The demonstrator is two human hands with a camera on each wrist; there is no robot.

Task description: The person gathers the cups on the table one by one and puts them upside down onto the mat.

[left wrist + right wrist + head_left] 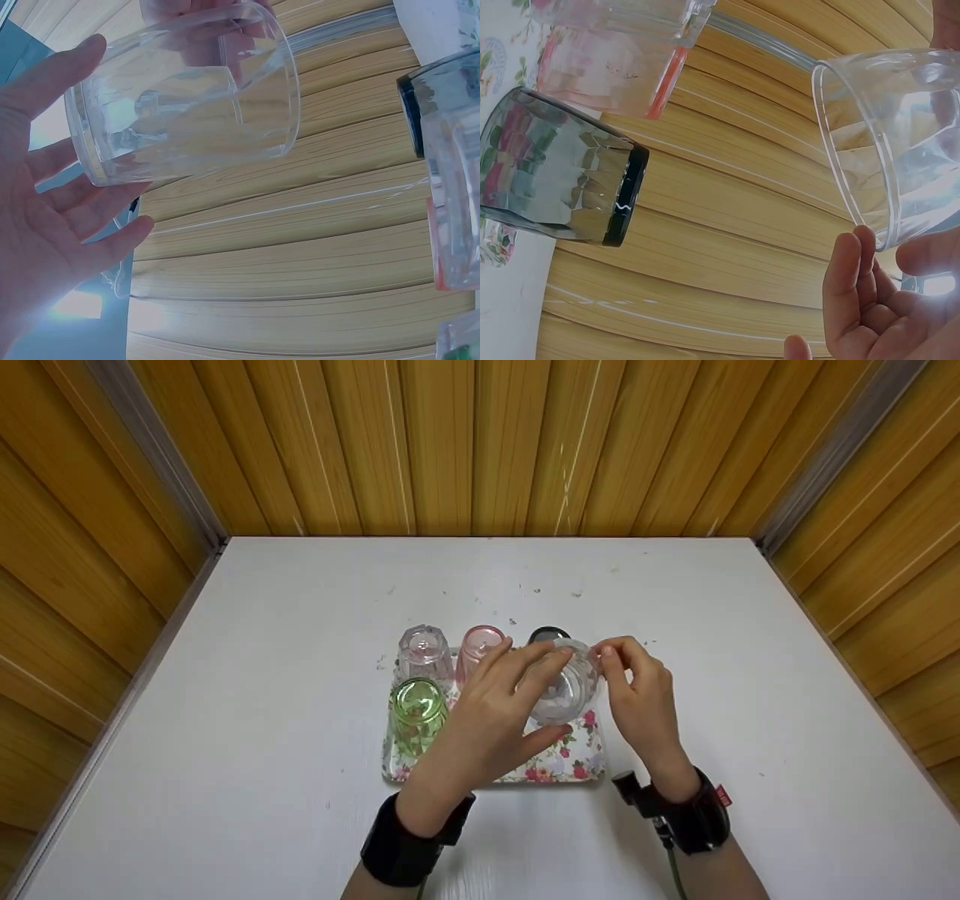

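Observation:
Above the floral tray [540,772] a clear cup [559,697] is held tilted in the air. The right hand [641,697] pinches its rim between thumb and fingers, as the right wrist view shows. My left hand [495,720] is spread around the cup's other side, fingers mostly straight, thumb near its edge [86,127]; whether it bears weight I cannot tell. On the tray stand a green glass [418,709], a clear faceted glass [424,652], a pink glass [480,645] and a dark grey glass [562,176], partly hidden in the head view.
The tray lies on a white table [262,682] with small marks on its surface. Yellow wood-like panels [480,450] wall the table at the back and sides. Each wrist wears a black strap [694,817] with a camera and cable.

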